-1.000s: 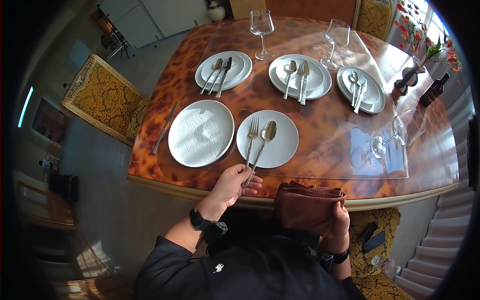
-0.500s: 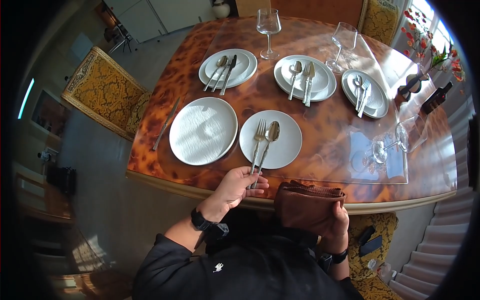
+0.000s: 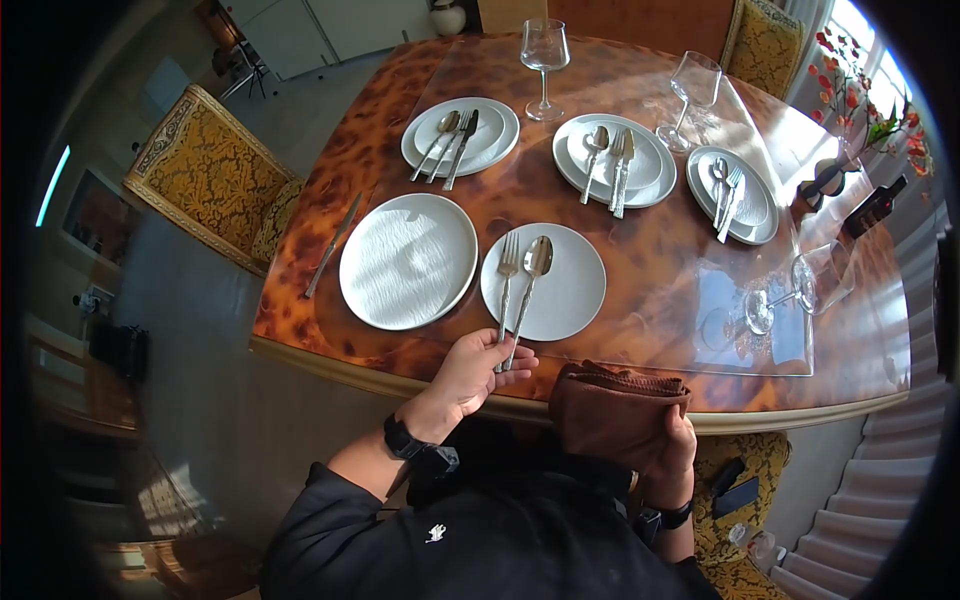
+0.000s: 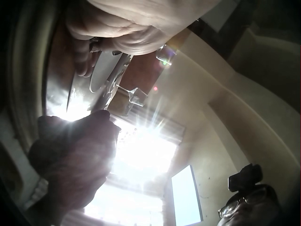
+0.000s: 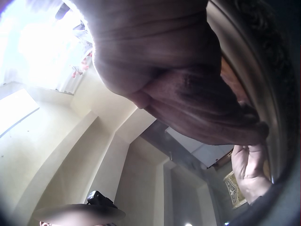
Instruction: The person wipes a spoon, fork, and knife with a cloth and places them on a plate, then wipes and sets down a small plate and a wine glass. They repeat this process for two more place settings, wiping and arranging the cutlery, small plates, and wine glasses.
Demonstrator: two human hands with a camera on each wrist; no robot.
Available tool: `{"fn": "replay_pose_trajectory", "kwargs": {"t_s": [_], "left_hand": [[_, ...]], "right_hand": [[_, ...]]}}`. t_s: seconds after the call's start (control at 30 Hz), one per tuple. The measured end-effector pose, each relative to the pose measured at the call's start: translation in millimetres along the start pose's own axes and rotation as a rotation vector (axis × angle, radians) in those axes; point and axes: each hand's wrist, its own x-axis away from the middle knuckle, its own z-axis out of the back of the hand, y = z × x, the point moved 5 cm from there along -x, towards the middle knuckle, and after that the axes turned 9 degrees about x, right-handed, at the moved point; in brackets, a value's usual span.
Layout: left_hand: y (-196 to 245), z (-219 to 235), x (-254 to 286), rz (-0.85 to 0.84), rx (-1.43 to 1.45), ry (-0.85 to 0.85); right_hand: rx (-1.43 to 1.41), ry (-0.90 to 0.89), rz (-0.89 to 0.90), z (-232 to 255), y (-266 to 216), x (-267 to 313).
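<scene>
In the head view my left hand [image 3: 472, 374] pinches a fork [image 3: 508, 268] and a spoon [image 3: 537, 262] by the lower ends of their handles. Their heads point away from me and overlap a small white plate [image 3: 575, 285] near the table's front edge. My right hand [image 3: 681, 442] grips a folded brown cloth [image 3: 610, 420] in front of the table edge. That cloth [image 5: 197, 113] also shows in the right wrist view, dark against the light. Left of the small plate sits a larger textured white plate [image 3: 405, 265], and a knife [image 3: 333, 245] lies beyond it.
Stacked plates with cutlery stand at the far left [image 3: 487, 150], far middle [image 3: 650, 190] and right [image 3: 765, 220]. Two upright wine glasses [image 3: 545, 50] [image 3: 697, 80] stand behind them. Another glass [image 3: 822, 280] lies tipped at right, near a dark bottle [image 3: 875, 205]. A patterned chair [image 3: 205, 170] is at left.
The fork and spoon heads shift slightly right, then swing back left over the small plate. The head view drifts a little. The right hand's grip on the cloth looks the same.
</scene>
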Motion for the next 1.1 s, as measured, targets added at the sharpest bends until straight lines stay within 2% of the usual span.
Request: {"fn": "replay_pose_trajectory", "kwargs": {"t_s": [0.3,0.4,0.5,0.57,0.63,0.7,0.77,0.8,0.83,0.9,1.1], "left_hand": [[4,0,8,0.07,0.045,-0.077],[11,13,22,0.078,0.069,-0.061],[46,39,51,-0.014,-0.325,0.133],[100,73,66,-0.525,-0.422,0.262],[159,102,88,-0.962,-0.527,0.493],[200,154,83,-1.109,-0.748,0.796],[222,182,74,-1.06,-1.019,0.887],[228,227,51,-1.006,-1.111,0.887],[232,238,45,-0.843,-1.117,0.963],[233,248,39,-0.77,-1.205,1.014],[225,259,30,-0.551,-1.21,1.025]], "right_hand": [[0.014,0.003,-0.008,4,0,1],[0.013,0.004,-0.023,4,1,-1],[0.035,-0.009,-0.017,5,0,-4],[0.07,-0.054,0.007,3,-2,-6],[0.07,-0.033,-0.027,-4,0,-9],[0.047,-0.033,-0.084,-16,0,-14],[0.099,-0.043,-0.059,-34,-4,-18],[0.124,-0.047,-0.043,-42,-4,-20],[0.113,-0.057,-0.042,-49,-4,-19],[0.089,-0.072,-0.042,-58,-2,-18],[0.129,-0.113,-0.035,-69,2,-20]]}}
